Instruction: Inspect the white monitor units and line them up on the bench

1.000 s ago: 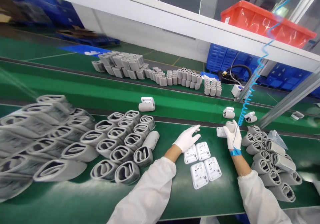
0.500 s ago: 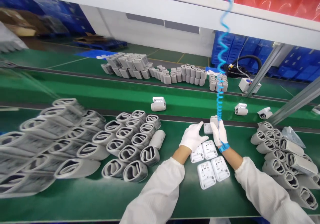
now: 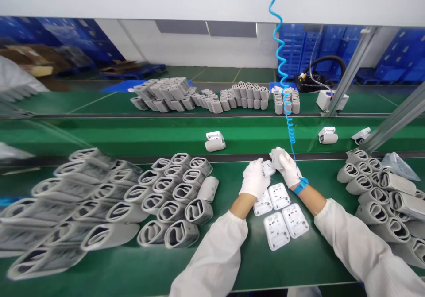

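Note:
My left hand [image 3: 255, 181], in a white glove, is closed on the edge of a small white device housing [image 3: 268, 168]. Just right of it, my gloved right hand [image 3: 289, 169] grips a rolled grey cuff [image 3: 276, 157], whose far side is partly hidden by the fingers. The cuff and the housing are close together; whether they are joined I cannot tell. Nearer to me on the green bench lie several white housings [image 3: 276, 231] with their detailed faces up, one partly under my left hand. A blue wrist strap [image 3: 300, 185] circles my right wrist, tied to a coiled blue cord [image 3: 281, 60].
Rolled grey cuffs [image 3: 166, 199] stand in rows to the left, and more cuffs [image 3: 373, 199] are heaped at the right beside a clear plastic bag [image 3: 400, 166]. Beyond, on the green belt [image 3: 159, 135], sits a white device with its cuff [image 3: 215, 141]. A metal post [image 3: 348, 73] rises at the right.
My left hand has gone from spread fingers to a hold on the white housing. My right hand has turned, bringing the grey cuff leftward. The camera view has levelled.

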### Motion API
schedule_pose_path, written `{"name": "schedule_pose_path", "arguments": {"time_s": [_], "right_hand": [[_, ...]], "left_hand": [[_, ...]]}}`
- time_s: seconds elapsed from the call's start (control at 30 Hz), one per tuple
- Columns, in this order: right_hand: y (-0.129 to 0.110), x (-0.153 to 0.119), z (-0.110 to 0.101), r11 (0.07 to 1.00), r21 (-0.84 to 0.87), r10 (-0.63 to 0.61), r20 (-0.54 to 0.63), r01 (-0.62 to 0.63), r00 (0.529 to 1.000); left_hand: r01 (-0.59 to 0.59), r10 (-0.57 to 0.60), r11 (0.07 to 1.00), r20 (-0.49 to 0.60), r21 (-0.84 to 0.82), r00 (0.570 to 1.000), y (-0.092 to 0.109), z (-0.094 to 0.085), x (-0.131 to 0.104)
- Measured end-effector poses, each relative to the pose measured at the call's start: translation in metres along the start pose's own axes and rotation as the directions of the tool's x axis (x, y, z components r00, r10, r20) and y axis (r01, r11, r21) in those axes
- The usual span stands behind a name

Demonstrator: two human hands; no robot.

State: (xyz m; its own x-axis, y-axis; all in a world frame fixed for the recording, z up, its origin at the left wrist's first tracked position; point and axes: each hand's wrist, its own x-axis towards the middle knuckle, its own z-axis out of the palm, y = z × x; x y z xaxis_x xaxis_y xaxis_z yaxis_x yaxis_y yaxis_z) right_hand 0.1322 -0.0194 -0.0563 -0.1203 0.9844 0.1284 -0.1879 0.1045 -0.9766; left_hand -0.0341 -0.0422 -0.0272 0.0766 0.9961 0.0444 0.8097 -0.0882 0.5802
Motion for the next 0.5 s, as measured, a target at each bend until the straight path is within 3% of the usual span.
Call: {"name": "schedule_pose_path", "arguments": {"time_s": [0.13,0.23,0.3,0.37,0.5], "right_hand": [[0.002,0.004,-0.005,0.992,0.118,0.046,0.037,-0.05,0.998],[0.004,0.004,-0.008,0.978,0.184,0.098,0.023,-0.101,0.995],[0.004,0.003,-0.008,0.976,0.191,0.104,0.026,-0.107,0.994],[0.003,0.002,-0.007,0.979,0.17,0.106,0.061,-0.115,0.993],[0.002,0.0,-0.006,0.982,0.157,0.086,0.121,-0.104,0.989]], "left_hand": [[-0.023,-0.008,0.956,-0.104,-0.292,0.995,-0.022,0.013,0.003],[-0.004,-0.08,0.833,-0.127,-0.554,0.989,-0.036,0.02,0.01],[0.037,-0.154,0.682,-0.094,-0.731,0.984,-0.041,0.022,0.014],[0.085,-0.208,0.472,-0.017,-0.877,0.978,-0.041,0.022,0.016],[0.159,-0.235,0.049,0.143,-0.986,0.961,-0.036,0.019,0.013]]}}
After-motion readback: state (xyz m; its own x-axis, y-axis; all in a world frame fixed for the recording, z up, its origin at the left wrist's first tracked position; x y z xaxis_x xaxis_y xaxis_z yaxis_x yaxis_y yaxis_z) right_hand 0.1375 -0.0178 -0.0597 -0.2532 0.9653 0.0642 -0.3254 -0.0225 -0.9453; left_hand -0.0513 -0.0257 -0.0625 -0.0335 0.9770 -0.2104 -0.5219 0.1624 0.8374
